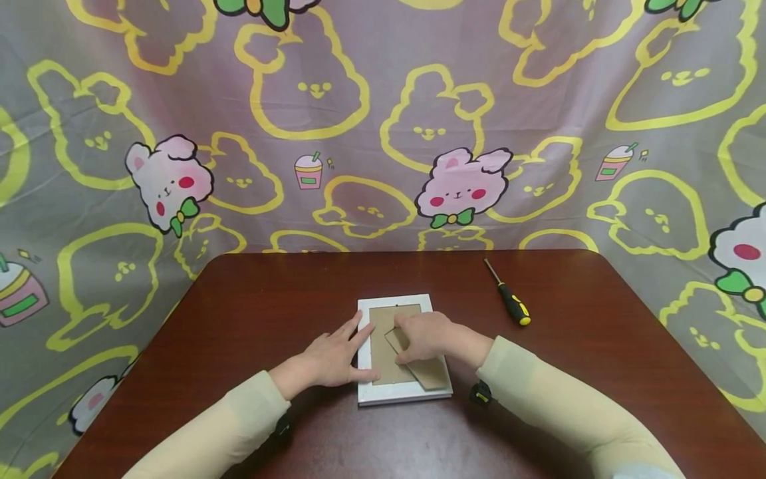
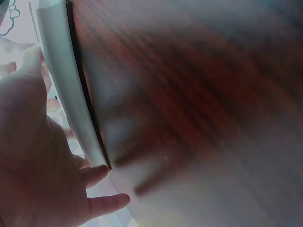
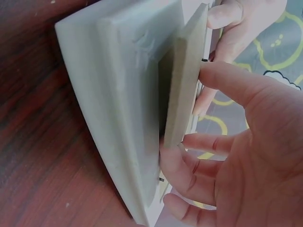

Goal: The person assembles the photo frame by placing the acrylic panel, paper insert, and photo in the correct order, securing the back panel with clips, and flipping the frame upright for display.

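Note:
A white picture frame [image 1: 395, 393] lies face down on the table, its brown backing board [image 1: 383, 332] showing. On the frame's left side rests my left hand [image 1: 328, 359], fingers spread and mostly straight, the tips on the border and board. My right hand [image 1: 426, 334] pinches the brown stand leg [image 1: 432, 376] near its upper end. In the right wrist view, that stand leg [image 3: 183, 87] stands tilted off the back, between the thumb and the fingers. The left wrist view catches the frame's side [image 2: 66, 71] beside my left hand [image 2: 35, 151].
A screwdriver [image 1: 511, 299] with a black and yellow handle lies on the dark red-brown table [image 1: 269, 299], right of the frame. Behind the table hangs a patterned curtain [image 1: 359, 153]. Each wrist carries a small black camera.

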{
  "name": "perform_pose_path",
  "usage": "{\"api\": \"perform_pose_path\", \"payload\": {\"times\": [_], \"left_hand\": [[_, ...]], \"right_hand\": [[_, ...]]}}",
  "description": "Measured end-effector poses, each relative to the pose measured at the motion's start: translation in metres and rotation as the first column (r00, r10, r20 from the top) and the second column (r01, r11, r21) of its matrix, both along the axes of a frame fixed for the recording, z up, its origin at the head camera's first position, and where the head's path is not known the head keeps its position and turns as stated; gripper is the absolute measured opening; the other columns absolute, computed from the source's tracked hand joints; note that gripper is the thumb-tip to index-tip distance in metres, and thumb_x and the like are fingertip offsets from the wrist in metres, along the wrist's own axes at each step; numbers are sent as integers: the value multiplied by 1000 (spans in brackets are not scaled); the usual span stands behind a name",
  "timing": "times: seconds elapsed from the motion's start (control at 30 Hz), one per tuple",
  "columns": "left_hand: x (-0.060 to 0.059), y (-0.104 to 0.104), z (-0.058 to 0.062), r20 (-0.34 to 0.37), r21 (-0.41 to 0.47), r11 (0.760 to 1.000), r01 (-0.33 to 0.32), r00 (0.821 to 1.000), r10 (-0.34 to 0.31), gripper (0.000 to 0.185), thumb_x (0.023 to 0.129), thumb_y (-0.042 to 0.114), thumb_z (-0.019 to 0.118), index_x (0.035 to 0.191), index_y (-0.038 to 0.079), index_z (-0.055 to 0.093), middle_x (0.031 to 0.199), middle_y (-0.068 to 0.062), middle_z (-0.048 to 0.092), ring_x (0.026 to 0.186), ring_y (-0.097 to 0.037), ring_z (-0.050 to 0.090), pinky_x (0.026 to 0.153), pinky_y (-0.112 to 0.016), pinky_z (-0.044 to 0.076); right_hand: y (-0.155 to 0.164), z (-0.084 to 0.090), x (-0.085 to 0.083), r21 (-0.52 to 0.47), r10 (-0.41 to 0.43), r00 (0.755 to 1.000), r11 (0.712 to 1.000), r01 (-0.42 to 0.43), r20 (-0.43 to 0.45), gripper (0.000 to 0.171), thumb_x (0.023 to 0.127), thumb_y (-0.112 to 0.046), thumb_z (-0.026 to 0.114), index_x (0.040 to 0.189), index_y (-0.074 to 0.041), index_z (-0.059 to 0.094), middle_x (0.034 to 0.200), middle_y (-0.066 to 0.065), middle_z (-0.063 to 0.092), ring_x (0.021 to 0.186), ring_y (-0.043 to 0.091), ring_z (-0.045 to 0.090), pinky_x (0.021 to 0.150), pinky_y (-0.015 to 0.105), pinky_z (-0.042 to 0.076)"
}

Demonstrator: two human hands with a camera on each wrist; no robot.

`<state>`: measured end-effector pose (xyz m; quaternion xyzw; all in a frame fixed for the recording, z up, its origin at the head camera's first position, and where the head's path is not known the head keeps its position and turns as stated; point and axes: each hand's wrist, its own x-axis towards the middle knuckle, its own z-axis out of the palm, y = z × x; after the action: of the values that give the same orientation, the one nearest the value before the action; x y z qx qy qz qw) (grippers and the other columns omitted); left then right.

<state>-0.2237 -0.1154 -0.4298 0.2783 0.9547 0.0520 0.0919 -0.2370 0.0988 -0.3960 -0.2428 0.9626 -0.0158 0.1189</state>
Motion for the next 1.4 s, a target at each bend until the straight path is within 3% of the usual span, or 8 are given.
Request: {"api": "perform_pose_path", "payload": {"times": [0.4, 1.4], "left_hand": [[1, 0, -2, -3, 20, 1000, 10, 1000, -10, 96, 83, 73, 55, 155, 16, 24, 160, -16, 12, 138, -30, 34, 94, -57, 41], [3, 0, 0, -7, 24, 1000, 12, 1000, -12, 96, 83, 72, 55, 155, 16, 24, 160, -16, 12, 139, -31, 31, 93, -56, 42]], "right_hand": [[3, -1, 1, 24, 34, 998, 999, -33, -55, 59, 77, -55, 74, 118, -16, 55, 65, -8, 51, 61, 13, 47, 56, 32, 39], [4, -2, 4, 14, 24, 998, 1000, -23, -59, 57, 78, -54, 74, 116, -17, 53, 66, -7, 51, 63, 13, 47, 57, 33, 39]]}}
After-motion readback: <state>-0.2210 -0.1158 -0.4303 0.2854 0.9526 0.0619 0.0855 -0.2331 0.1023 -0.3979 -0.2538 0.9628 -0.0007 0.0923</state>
